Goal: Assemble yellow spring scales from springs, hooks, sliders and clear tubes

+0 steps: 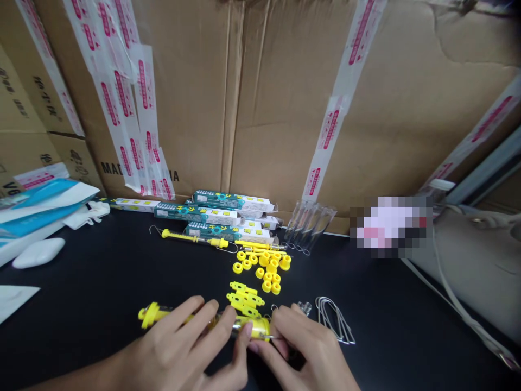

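A spring scale (260, 328) with a clear tube and yellow ends lies nearly level in front of me. My left hand (191, 339) is wrapped over the middle of its tube, fingers on top and thumb against the near side. At the tube's right end my right hand (303, 339) pinches a thin metal wire, whose tip is hidden by the fingers. Just beyond are flat yellow slotted pieces (245, 298). Bent wire hooks (334, 320) lie right of my right hand, near small clear pieces (304, 308).
Yellow rings and caps (271, 269) lie farther back. Behind them are another spring scale (194, 239), stacked small boxes (211, 213) and clear tubes (310, 225). A large cardboard box (277, 108) walls the back. A beige bag (480, 271) stands right; white-and-blue packets (44, 203) lie left.
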The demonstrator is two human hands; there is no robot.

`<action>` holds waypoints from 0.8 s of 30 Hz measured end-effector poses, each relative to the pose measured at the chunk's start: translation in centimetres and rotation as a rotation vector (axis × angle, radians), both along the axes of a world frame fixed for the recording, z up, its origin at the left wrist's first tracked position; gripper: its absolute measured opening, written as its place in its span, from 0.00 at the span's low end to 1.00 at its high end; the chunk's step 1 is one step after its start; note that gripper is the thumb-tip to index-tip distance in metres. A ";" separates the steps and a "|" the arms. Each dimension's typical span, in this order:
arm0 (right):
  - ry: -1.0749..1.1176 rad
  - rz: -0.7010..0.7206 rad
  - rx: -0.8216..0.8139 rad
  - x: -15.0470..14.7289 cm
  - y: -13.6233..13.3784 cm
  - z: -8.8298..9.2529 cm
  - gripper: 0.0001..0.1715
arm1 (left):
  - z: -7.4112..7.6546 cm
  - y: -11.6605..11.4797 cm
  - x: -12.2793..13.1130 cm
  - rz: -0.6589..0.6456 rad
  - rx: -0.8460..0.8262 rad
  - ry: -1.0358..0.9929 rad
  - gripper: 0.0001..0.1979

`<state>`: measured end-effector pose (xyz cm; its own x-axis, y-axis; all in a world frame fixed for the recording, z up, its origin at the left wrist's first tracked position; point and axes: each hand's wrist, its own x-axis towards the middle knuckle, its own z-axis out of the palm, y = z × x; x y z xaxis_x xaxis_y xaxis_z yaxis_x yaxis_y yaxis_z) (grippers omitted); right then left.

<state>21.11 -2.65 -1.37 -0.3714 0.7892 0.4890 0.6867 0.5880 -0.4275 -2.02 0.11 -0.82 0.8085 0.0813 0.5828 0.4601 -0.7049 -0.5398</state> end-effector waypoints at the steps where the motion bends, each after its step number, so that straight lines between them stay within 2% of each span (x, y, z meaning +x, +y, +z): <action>1: -0.010 0.013 0.037 0.0 0.1 -0.1 0.20 | 0.2 0.0 0.0 0.007 -0.013 0.018 0.13; 5: -0.067 0.069 0.258 -0.1 0.3 -0.3 0.19 | 0.8 0.1 0.3 0.007 -0.083 0.075 0.18; 7: -0.109 0.064 0.319 -0.1 0.3 -0.3 0.19 | 0.8 0.3 0.6 0.001 -0.124 0.075 0.18; 12: -0.182 0.061 0.363 0.1 0.6 -0.2 0.19 | 0.2 0.7 1.4 0.000 -0.239 -0.042 0.13; 17: -0.182 0.080 0.405 0.0 0.6 -0.5 0.21 | -0.1 0.7 1.9 0.078 -0.293 -0.066 0.18; 24: -0.065 0.118 0.362 -0.1 0.8 -1.1 0.19 | -0.1 0.7 2.1 0.112 -0.365 -0.088 0.18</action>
